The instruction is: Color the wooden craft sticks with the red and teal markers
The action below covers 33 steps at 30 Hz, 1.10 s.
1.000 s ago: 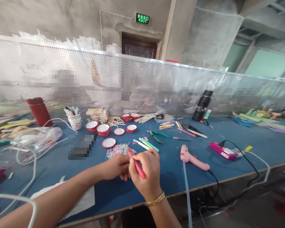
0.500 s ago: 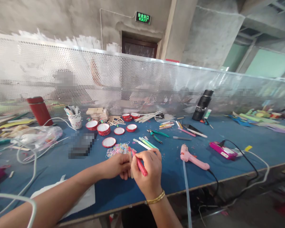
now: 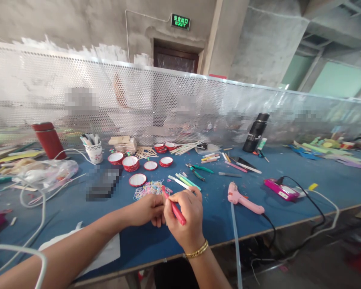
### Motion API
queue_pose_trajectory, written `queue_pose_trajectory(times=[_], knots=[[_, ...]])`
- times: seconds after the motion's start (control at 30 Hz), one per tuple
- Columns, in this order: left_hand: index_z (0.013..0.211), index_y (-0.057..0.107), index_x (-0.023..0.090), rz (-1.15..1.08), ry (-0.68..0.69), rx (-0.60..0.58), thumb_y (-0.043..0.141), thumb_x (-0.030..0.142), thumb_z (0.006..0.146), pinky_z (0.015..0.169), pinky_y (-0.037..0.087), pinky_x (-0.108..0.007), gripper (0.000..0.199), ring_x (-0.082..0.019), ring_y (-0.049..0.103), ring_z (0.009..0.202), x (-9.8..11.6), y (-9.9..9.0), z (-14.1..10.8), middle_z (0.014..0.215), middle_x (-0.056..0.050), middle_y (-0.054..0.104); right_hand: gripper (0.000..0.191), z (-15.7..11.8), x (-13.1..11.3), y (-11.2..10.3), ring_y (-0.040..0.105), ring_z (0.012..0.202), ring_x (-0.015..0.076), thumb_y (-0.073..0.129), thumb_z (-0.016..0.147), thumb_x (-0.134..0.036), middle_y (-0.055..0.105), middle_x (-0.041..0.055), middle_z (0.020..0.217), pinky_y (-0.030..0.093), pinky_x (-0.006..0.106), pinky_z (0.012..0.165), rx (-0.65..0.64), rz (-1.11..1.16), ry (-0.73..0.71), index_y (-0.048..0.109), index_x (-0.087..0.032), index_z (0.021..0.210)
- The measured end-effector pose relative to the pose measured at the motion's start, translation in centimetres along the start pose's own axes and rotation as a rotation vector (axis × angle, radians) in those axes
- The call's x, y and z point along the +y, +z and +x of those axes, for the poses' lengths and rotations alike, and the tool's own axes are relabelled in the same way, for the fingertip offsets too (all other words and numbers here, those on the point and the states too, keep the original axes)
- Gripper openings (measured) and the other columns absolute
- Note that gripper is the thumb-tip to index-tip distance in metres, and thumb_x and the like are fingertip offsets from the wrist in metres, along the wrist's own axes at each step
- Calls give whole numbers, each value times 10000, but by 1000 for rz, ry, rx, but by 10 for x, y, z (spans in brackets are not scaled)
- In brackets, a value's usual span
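Observation:
My right hand point(image 3: 185, 214) grips a red marker pen point(image 3: 178, 214), its tip pointing away from me and to the left. The pen's tip rests at the upper end of a narrow craft stick point(image 3: 164, 194), which is mostly hidden behind my right fingers. My left hand point(image 3: 151, 210) is closed, pinching that stick, and its knuckles face up. Just beyond my hands lies a heap of small pastel rubber bands point(image 3: 150, 189). White and green markers point(image 3: 183, 181) lie beyond my right hand. Both hands are just above the blue tabletop point(image 3: 138, 249).
A pink glue gun point(image 3: 243, 199) with its long glue stick lies at right, near a magenta device point(image 3: 281, 190). Red-rimmed round lids point(image 3: 137, 180), green-handled pliers point(image 3: 198, 170) and a blurred-out phone point(image 3: 104, 183) lie ahead. Red point(image 3: 49, 140) and black point(image 3: 256, 132) bottles stand farther back.
The marker's tip has shifted slightly left over the stick's upper end, and my right fingers now cover more of the stick. My left hand has barely moved.

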<state>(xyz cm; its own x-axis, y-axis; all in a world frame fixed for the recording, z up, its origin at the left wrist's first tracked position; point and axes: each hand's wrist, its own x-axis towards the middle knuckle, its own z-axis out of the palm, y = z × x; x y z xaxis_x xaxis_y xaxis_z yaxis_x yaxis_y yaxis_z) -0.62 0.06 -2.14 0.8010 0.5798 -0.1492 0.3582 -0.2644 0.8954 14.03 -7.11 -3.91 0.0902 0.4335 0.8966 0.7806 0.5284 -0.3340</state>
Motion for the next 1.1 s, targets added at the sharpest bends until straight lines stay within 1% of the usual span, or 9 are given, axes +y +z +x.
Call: queue_pose_trajectory(times=[0.3, 0.47, 0.73, 1.1], knots=[[795, 559, 173, -6, 1, 4, 539, 476, 844, 541, 489, -205, 308, -104, 601, 563, 2, 0, -1, 629, 18, 605, 75, 1, 1, 0, 552, 694, 136, 562, 861, -197, 569, -28, 667, 381, 388, 937, -37, -9, 22, 557, -211, 788], [796, 567, 172, -10, 4, 0, 536, 485, 848, 543, 491, -210, 319, -109, 606, 568, 1, 0, 0, 633, 11, 609, 70, 0, 0, 0, 556, 700, 135, 564, 865, -201, 577, -26, 678, 379, 386, 939, -36, -6, 20, 562, -213, 797], [809, 574, 169, -27, 14, -9, 546, 430, 854, 532, 486, -200, 267, -99, 607, 567, -1, 0, 1, 654, 13, 622, 38, 0, 1, 1, 574, 720, 134, 579, 873, -208, 599, -28, 700, 363, 384, 957, -32, 12, 29, 575, -219, 837], [796, 575, 171, -25, 5, -15, 550, 484, 856, 528, 480, -193, 320, -96, 601, 560, 0, 0, 0, 634, 17, 614, 17, 1, 2, 2, 588, 724, 132, 597, 873, -214, 627, -26, 721, 369, 378, 954, -18, 1, 28, 587, -221, 862]])
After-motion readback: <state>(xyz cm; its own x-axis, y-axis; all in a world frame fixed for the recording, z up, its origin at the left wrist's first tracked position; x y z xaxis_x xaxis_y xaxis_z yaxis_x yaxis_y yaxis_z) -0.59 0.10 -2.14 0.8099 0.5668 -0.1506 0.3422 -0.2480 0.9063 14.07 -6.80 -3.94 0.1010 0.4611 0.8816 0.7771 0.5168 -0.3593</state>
